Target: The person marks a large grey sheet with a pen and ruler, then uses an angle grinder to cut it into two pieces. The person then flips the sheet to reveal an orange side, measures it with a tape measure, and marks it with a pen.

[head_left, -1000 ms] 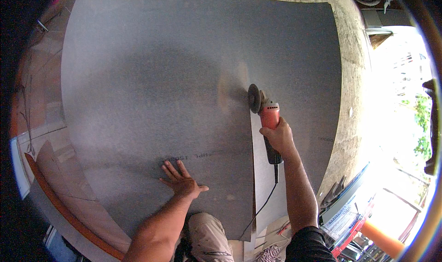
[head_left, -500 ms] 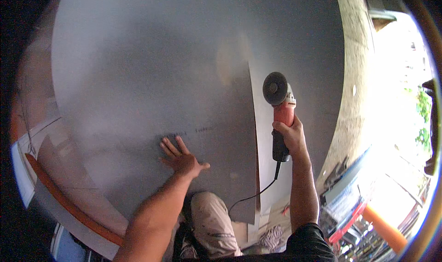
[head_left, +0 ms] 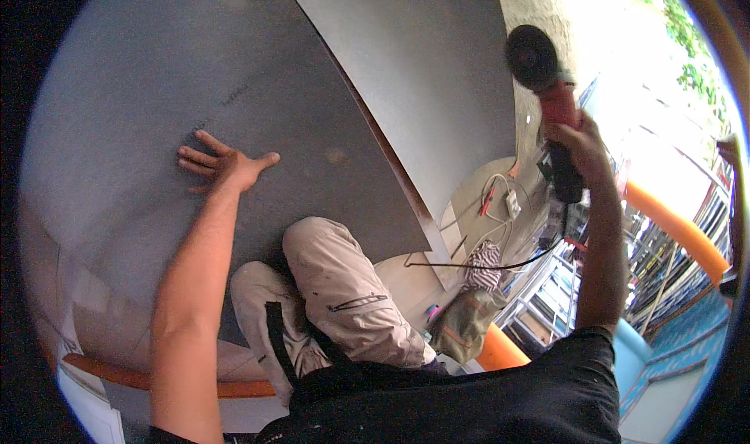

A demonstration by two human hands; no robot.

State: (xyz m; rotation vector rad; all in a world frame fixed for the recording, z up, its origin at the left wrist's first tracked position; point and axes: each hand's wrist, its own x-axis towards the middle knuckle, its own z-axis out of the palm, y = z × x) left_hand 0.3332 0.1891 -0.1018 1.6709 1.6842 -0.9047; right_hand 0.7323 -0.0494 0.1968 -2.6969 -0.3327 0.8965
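My right hand [head_left: 580,143] is wrapped around the body of an angle grinder [head_left: 558,104], held up at the right. The grinder has a dark disc [head_left: 532,56] at its far end and a red-and-black body. Its black cord [head_left: 516,265] hangs down and runs left past my knee. Flat on a large dark grey sheet [head_left: 266,61] lies my left hand [head_left: 223,165], fingers spread, just below some faint dark marks. A lighter grey sheet [head_left: 430,85] shows beyond the dark sheet's right edge, with a narrow gap along that edge.
My bent knees [head_left: 336,264] are at the sheet's near edge. On the floor to the right lie a white extension socket [head_left: 512,203] with its cord, a red-handled tool [head_left: 487,202], a striped cloth [head_left: 483,264] and an olive bag [head_left: 467,323]. Racks of long metal pieces [head_left: 664,264] stand farther right.
The grinder has been carried up and to the right, away from over the sheets. My view has turned rightward. My left hand stays flat on the dark sheet.
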